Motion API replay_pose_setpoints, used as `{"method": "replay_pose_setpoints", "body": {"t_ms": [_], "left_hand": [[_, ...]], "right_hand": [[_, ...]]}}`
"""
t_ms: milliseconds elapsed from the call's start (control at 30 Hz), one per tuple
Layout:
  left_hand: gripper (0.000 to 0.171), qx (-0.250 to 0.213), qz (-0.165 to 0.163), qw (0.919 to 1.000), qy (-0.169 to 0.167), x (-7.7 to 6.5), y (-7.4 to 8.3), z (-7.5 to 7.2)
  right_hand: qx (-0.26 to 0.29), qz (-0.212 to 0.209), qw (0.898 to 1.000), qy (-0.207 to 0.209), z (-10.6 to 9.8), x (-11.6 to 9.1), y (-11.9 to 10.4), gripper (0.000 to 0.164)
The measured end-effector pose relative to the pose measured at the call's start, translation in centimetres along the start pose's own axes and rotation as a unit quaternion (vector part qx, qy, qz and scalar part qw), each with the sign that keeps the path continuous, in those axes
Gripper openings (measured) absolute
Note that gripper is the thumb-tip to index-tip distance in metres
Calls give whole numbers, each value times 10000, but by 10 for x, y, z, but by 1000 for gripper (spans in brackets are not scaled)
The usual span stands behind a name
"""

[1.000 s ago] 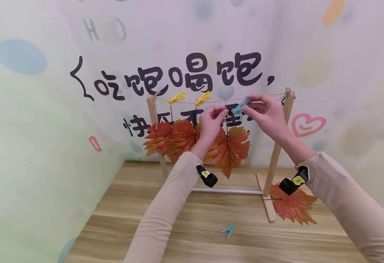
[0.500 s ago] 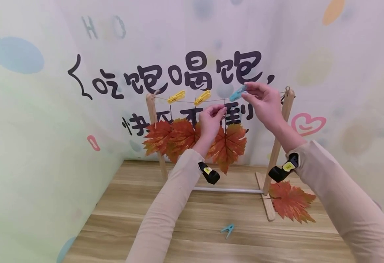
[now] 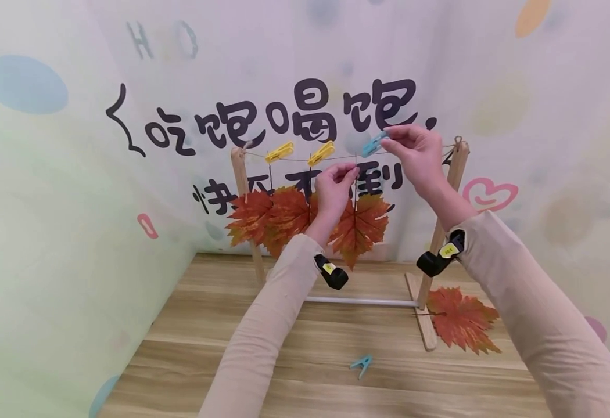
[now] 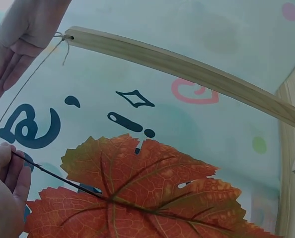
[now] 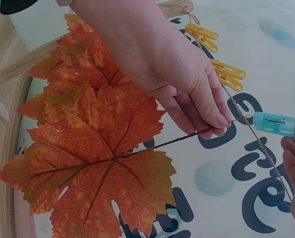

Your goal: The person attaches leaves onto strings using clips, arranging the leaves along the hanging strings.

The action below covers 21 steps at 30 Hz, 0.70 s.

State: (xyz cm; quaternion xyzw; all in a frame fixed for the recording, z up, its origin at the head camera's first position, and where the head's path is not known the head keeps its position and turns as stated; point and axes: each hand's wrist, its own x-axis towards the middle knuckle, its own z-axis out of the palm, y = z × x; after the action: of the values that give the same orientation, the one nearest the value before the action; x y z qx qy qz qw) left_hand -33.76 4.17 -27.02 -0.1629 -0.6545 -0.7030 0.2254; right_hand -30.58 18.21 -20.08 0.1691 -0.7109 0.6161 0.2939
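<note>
My left hand (image 3: 334,188) pinches the dark stem of an orange-red artificial leaf (image 3: 359,226); the leaf hangs below the fingers, its stem tip reaching up to the string (image 5: 269,156). My right hand (image 3: 415,154) holds a blue clothespin (image 5: 274,124) by its handle end, its nose right at the string beside the stem tip. To the left, two yellow clothespins (image 3: 280,152) grip the string, each with a leaf (image 3: 253,217) hanging under it. In the right wrist view, the hanging leaves overlap behind the pinched one.
The string spans two wooden posts (image 3: 456,168) of a rack joined low by a white rod (image 3: 362,301). Another leaf (image 3: 462,319) lies by the rack's right foot (image 3: 426,328). A second blue clothespin (image 3: 361,364) rests on the wooden table (image 3: 305,371). A printed cloth backdrop stands behind.
My right hand has raised the blue clothespin from below the string up to it, slightly leftward, and turned it nose-first toward the stem. The left hand keeps its pinch almost in place.
</note>
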Motion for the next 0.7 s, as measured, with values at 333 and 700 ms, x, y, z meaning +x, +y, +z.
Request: {"method": "replay_pose_setpoints", "body": {"t_ms": [333, 700], "left_hand": [[19, -17, -18, 10000, -42, 0, 0, 2], [19, 52, -15, 10000, 23, 2, -3, 2]], "right_hand": [[-231, 46, 9997, -109, 8, 4, 3, 20], [-569, 249, 9978, -233, 12, 5, 5, 25]]}}
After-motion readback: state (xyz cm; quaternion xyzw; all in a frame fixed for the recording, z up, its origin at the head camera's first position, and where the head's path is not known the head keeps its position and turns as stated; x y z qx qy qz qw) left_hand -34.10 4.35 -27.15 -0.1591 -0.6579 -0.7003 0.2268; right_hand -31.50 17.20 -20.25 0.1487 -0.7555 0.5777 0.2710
